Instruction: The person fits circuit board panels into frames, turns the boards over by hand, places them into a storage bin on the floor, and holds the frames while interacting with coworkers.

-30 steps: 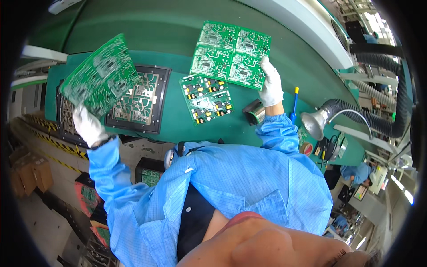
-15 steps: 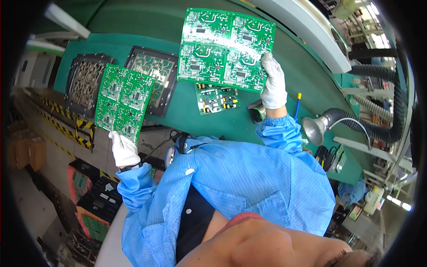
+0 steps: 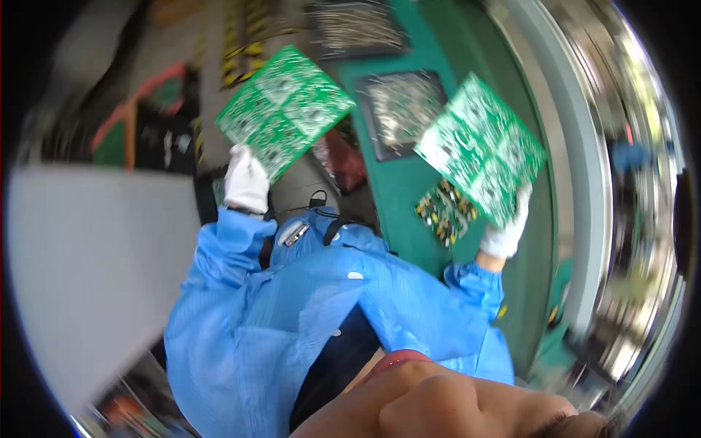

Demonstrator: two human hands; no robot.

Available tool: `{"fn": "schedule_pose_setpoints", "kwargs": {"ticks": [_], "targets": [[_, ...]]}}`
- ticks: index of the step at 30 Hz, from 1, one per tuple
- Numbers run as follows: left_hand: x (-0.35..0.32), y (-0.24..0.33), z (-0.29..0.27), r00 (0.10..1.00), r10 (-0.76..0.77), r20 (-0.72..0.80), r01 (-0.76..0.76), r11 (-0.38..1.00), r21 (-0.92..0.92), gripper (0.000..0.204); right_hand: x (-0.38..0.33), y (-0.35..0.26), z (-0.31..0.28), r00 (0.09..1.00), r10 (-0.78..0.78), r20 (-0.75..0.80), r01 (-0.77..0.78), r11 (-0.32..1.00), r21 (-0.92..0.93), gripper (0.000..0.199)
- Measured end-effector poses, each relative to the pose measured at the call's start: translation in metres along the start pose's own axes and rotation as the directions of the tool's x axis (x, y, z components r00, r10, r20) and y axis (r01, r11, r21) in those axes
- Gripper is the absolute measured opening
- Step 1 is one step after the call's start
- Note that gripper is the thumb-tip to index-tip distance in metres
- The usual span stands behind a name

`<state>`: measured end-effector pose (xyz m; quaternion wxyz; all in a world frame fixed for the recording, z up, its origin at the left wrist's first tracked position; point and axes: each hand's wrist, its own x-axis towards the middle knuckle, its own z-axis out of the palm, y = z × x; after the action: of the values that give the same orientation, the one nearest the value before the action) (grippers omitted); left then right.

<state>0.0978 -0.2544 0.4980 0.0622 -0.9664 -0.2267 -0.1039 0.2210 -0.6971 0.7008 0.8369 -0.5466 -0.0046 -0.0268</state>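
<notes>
Green boards (image 3: 285, 113) (image 3: 483, 150) (one apiece) extend beyond both hands (image 3: 247, 182) (image 3: 509, 228).

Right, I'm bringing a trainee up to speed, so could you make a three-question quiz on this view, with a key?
1. True or false: the white-gloved left hand is empty.
2. On the component-covered circuit board lying on the flat green bench top, which colour shows among the parts? A) pink B) yellow C) purple
3. What does the white-gloved right hand hold?

Key: 1. False; it holds a flat green rectangular board. 2. B. 3. Another flat green board.
</notes>
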Motion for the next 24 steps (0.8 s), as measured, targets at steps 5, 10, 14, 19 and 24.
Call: {"fn": "schedule_pose_setpoints", "kwargs": {"ticks": [5, 10, 14, 19, 24], "targets": [[-0.077, 0.003, -0.039, 0.751, -0.633, 0.187, 0.413, 0.231, -0.881, 0.031, 0.057, 0.052, 0.008, 0.936, 0.233, 0.264, -0.256, 0.965, 0.055, 0.049], [-0.163, -0.011, -0.078, 0.686, -0.659, 0.308, 0.727, 0.605, -0.325, 0.026, 0.078, 0.064, 0.023, 0.892, 0.356, 0.278, -0.395, 0.913, 0.099, 0.044], [-0.285, -0.052, -0.012, 0.297, -0.857, 0.421, 0.954, 0.247, -0.171, 0.033, 0.061, 0.053, 0.030, 0.851, 0.465, 0.243, -0.475, 0.880, -0.018, 0.042], [-0.404, -0.102, 0.080, 0.140, -0.868, 0.476, 0.953, 0.249, 0.174, 0.043, 0.039, 0.111, 0.056, 0.716, 0.550, 0.430, -0.557, 0.821, -0.122, 0.048], [-0.388, -0.122, 0.161, -0.107, -0.930, 0.352, 0.964, -0.184, -0.192, 0.046, -0.016, 0.198, 0.133, 0.638, 0.648, 0.416, -0.594, 0.758, -0.271, 0.045]]}}
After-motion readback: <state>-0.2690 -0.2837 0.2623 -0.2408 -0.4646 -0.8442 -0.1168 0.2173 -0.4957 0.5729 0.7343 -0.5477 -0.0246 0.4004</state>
